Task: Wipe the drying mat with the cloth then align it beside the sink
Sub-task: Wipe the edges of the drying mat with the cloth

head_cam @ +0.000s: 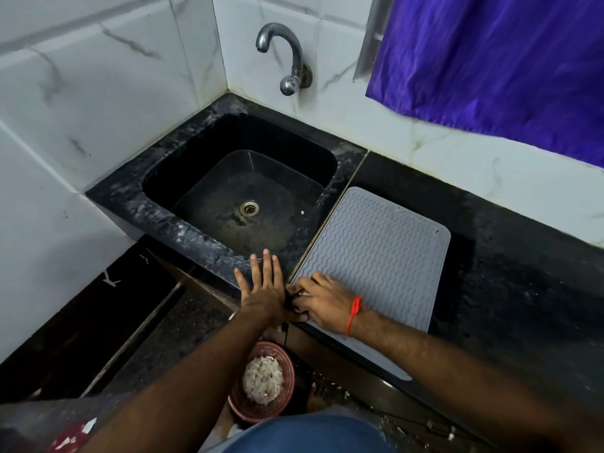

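Your right hand (322,304) is pinching the mat (376,256) at its near-left corner, left hand (264,289) flat open; it's probably floppy, so drag it.

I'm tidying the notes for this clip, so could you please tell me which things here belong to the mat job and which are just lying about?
Belongs to the job:
- grey drying mat on the counter
- black sink it lies beside
- dark cloth, partly hidden under the right hand
- left hand, flat on the sink rim

Just lying about:
- tap
- purple curtain
- reddish bowl on the floor
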The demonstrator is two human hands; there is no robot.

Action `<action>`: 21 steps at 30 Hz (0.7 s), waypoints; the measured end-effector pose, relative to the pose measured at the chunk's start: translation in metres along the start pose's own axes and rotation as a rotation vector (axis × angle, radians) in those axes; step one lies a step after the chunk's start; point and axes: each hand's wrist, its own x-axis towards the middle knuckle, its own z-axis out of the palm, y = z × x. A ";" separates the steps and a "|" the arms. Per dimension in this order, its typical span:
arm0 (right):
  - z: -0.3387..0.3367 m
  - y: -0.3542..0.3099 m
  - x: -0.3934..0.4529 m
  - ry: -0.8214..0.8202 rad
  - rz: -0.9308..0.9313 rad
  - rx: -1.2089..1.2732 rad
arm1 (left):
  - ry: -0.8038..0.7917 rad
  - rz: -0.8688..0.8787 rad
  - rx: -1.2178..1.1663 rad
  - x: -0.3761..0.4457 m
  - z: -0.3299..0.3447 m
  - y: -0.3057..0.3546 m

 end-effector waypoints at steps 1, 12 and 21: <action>-0.001 0.007 0.000 0.009 -0.036 -0.029 | 0.000 0.005 -0.005 0.000 0.000 0.000; -0.031 0.109 0.014 -0.062 0.503 -0.039 | 0.015 0.035 -0.032 -0.001 0.008 -0.003; -0.025 0.102 0.010 -0.047 0.574 0.103 | 0.061 0.040 -0.038 -0.006 0.010 -0.003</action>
